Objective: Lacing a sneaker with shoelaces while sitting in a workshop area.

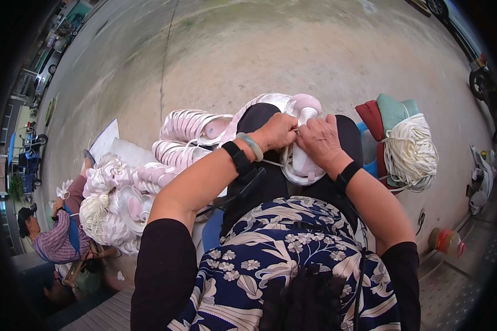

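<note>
A white and pink shoe upper [300, 163] lies across my lap, its rounded pink end pointing away from me. My left hand [279, 131] is closed in a pinch at the upper's left side, with a white shoelace between the fingertips. Close beside it, my right hand [321, 139] bends its fingers over the opening and also pinches at the lace; the fingertips are partly hidden. A loop of lace hangs along the upper's left edge. To the right of my knee rests a thick bundle of white shoelaces [411, 151] on red and green cloth.
Rows of nested pink and white shoe uppers [190, 124] lie left of my knees. More uppers and a lace bundle [95, 212] are heaped nearer left. Another person [61, 231] sits at far left. A plastic jar [447, 243] stands at right. Parked vehicles line the concrete yard.
</note>
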A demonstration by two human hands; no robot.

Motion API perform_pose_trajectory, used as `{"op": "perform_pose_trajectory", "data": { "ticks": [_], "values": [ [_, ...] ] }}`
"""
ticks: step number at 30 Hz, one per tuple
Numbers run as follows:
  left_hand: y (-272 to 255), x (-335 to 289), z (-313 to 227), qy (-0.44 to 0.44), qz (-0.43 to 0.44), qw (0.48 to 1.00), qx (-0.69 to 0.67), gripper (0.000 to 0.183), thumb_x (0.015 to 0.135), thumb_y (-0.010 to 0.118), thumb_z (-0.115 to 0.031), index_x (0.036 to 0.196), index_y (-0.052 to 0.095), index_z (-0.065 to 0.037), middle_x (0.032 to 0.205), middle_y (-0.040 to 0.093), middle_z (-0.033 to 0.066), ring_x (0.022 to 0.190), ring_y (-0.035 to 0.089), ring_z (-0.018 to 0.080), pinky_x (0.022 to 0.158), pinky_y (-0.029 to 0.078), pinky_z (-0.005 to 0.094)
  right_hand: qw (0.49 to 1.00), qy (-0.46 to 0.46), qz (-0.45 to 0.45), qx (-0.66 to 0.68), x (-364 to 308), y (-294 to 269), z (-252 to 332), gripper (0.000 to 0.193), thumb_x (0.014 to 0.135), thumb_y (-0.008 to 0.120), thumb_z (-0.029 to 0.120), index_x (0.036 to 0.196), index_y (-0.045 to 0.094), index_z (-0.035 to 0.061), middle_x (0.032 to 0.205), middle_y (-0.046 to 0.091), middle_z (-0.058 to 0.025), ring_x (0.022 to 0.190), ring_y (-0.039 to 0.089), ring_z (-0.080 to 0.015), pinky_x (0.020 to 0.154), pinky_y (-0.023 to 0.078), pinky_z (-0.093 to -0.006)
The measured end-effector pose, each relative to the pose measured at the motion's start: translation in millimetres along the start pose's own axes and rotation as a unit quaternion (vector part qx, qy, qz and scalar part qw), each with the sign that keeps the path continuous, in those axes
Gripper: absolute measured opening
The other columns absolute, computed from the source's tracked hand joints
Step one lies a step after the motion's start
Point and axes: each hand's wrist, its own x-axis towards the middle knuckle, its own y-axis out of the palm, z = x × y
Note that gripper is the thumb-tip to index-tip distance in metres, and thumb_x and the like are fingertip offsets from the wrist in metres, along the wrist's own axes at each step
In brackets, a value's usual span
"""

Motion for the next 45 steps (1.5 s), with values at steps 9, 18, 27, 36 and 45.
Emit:
{"op": "perform_pose_trajectory", "data": {
  "ticks": [9, 18, 27, 36, 45],
  "values": [
    [3.5, -8.6, -2.5, 0.049, -0.122, 0.989, 0.073, 0.035, 0.071, 0.063, -0.017, 0.099, 0.054, 0.003, 0.062, 0.060, 0.0158, 0.057, 0.062, 0.0272, 0.054, 0.049, 0.0348, 0.995, -0.024, 0.099, -0.004, -6.6, -16.5, 0.2, 0.015, 0.075, 0.056, 0.019, 0.063, 0.058, 0.0112, 0.063, 0.053, -0.0056, 0.062, 0.056, -0.0237, 0.066, 0.036, -0.0401],
    [15.5, -9.9, -11.4, 0.051, -0.105, 0.986, 0.117, 0.037, 0.076, 0.056, -0.015, 0.112, 0.053, -0.005, 0.079, 0.059, 0.0166, 0.079, 0.059, 0.0342, 0.071, 0.047, 0.0392, 0.997, 0.059, 0.040, 0.040, -280.3, -88.0, -84.8, 0.017, 0.075, 0.056, 0.010, 0.063, 0.046, 0.0038, 0.060, 0.043, -0.0134, 0.058, 0.046, -0.0326, 0.052, 0.032, -0.0428],
    [19.2, 4.2, -19.0, 0.075, -0.087, 0.970, 0.214, 0.014, 0.080, 0.052, -0.011, 0.093, 0.055, -0.005, 0.095, 0.053, 0.0168, 0.085, 0.057, 0.0359, 0.072, 0.048, 0.0419, 0.956, 0.218, 0.147, 0.127, -227.0, -94.8, -76.9, 0.015, 0.075, 0.060, 0.016, 0.082, 0.055, 0.0046, 0.083, 0.055, -0.0125, 0.077, 0.053, -0.0315, 0.068, 0.040, -0.0410],
    [7.3, 3.7, -28.5, 0.148, -0.029, 0.920, 0.361, 0.013, 0.075, 0.055, -0.006, 0.088, 0.053, -0.006, 0.082, 0.056, 0.0124, 0.073, 0.060, 0.0320, 0.059, 0.049, 0.0373, 0.987, 0.078, 0.013, 0.137, -78.4, -43.3, -30.3, 0.011, 0.076, 0.060, 0.017, 0.084, 0.057, 0.0093, 0.082, 0.059, -0.0059, 0.080, 0.055, -0.0252, 0.066, 0.037, -0.0401],
    [6.0, -9.5, -24.9, 0.136, -0.095, 0.900, 0.402, 0.005, 0.077, 0.053, -0.010, 0.077, 0.050, -0.007, 0.067, 0.057, 0.0125, 0.062, 0.060, 0.0318, 0.053, 0.048, 0.0383, 0.948, 0.057, 0.126, 0.285, -95.1, -60.7, -25.2, 0.015, 0.079, 0.053, 0.016, 0.066, 0.052, 0.0087, 0.059, 0.052, -0.0134, 0.059, 0.055, -0.0351, 0.056, 0.041, -0.0436]
  ]
}}
